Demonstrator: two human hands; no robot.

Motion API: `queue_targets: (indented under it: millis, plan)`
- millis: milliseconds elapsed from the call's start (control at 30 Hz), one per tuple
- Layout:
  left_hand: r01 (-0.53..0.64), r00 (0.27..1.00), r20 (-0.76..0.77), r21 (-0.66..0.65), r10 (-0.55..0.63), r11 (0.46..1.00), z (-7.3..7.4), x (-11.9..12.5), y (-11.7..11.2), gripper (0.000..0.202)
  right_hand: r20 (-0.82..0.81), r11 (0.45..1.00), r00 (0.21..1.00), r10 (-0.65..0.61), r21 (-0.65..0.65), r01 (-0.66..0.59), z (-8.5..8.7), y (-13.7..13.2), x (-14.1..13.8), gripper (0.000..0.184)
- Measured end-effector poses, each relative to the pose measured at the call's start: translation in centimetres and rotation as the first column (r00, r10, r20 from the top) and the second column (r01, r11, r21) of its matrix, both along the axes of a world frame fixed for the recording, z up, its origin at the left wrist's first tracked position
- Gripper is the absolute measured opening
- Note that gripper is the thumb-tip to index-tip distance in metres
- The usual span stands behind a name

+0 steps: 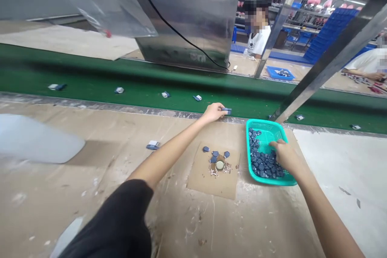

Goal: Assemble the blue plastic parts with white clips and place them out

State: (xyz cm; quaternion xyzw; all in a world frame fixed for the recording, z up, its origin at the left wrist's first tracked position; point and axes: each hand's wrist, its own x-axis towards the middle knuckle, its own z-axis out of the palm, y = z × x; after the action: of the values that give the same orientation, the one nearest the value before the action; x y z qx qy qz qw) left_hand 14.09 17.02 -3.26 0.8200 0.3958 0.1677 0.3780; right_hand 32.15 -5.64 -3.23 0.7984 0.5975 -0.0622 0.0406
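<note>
My left hand [214,112] is closed on a small blue-and-white piece [227,111] at the near edge of the green conveyor belt [181,107]. Inside the green plastic basket [248,151] is my right hand [284,155], its fingers curled together just above many small dark blue pieces [266,165]. What those fingers hold, if anything, is too small to make out. Between my arms lies a cardboard sheet [208,185] with several dark blue pieces [215,154] and a round metal-rimmed disc [220,165] on it.
Several blue-and-white pieces [165,94] lie spaced along the belt. Another such piece [152,145] is on the table beside my left forearm. A slanted metal post [302,88] rises behind the basket. Across the belt, a person [260,40] sits near a blue tray [272,73].
</note>
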Motion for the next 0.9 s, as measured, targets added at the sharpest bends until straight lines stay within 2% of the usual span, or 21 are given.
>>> queue_targets:
  millis: [67, 167, 233, 333, 400, 467, 567, 633, 700, 767, 833, 900]
  plan:
    - [-0.066, 0.997, -0.027, 0.039, 0.067, 0.997, -1.0, -0.2, 1.9, 0.025, 0.015, 0.996, 0.998, 0.053, -0.075, -0.051, -0.7, -0.1, 1.0, 0.045]
    - [-0.13, 0.99, -0.048, 0.124, 0.136, 0.984, -2.1, -2.5, 3.1, 0.039, -0.006, 0.989, 0.993, 0.118, -0.094, -0.118, -1.0, -0.1, 1.4, 0.043]
    - [-0.162, 0.983, -0.059, 0.162, 0.174, 0.973, -2.5, -4.4, 3.6, 0.052, -0.033, 0.983, 0.988, 0.149, -0.102, -0.152, -0.8, 0.2, 1.5, 0.037]
    - [-0.207, 0.972, -0.079, 0.172, 0.223, 0.963, -2.7, -6.1, 4.8, 0.053, -0.102, 0.978, 0.979, 0.175, -0.097, -0.185, -0.5, 1.0, 1.4, 0.033]
    - [-0.225, 0.967, -0.081, 0.171, 0.241, 0.959, -2.7, -5.7, 5.6, 0.049, -0.13, 0.979, 0.975, 0.18, -0.076, -0.19, -0.4, 1.3, 1.1, 0.034]
    - [-0.232, 0.966, -0.077, 0.167, 0.248, 0.958, -2.6, -4.2, 6.3, 0.043, -0.15, 0.983, 0.972, 0.182, -0.006, -0.185, -0.6, 1.2, 1.0, 0.034]
    - [-0.245, 0.963, -0.078, 0.142, 0.257, 0.959, -2.2, -1.6, 6.8, 0.032, -0.238, 0.975, 0.956, 0.173, 0.181, -0.132, -1.3, 0.7, 1.5, 0.029]
    - [-0.251, 0.963, -0.069, 0.108, 0.259, 0.962, -1.9, -0.7, 7.0, 0.022, -0.348, 0.952, 0.925, 0.151, 0.305, -0.041, -1.8, 0.4, 2.1, 0.024]
    - [-0.251, 0.967, -0.034, 0.063, 0.254, 0.966, -1.6, -0.8, 7.0, 0.013, -0.502, 0.907, 0.856, 0.123, 0.408, 0.109, -1.8, 0.4, 2.3, 0.021]
    - [-0.25, 0.968, 0.031, 0.001, 0.25, 0.968, -1.3, -1.9, 6.6, 0.009, -0.657, 0.847, 0.747, 0.106, 0.453, 0.279, -1.3, 0.6, 1.6, 0.022]
    - [-0.248, 0.96, 0.108, -0.092, 0.257, 0.964, -0.9, -3.8, 5.6, 0.011, -0.782, 0.812, 0.614, 0.106, 0.425, 0.401, -0.3, 1.0, -0.1, 0.024]
    - [-0.235, 0.947, 0.172, -0.2, 0.27, 0.951, -0.4, -6.2, 4.0, 0.015, -0.892, 0.828, 0.433, 0.13, 0.338, 0.447, 0.9, 1.5, -2.4, 0.025]
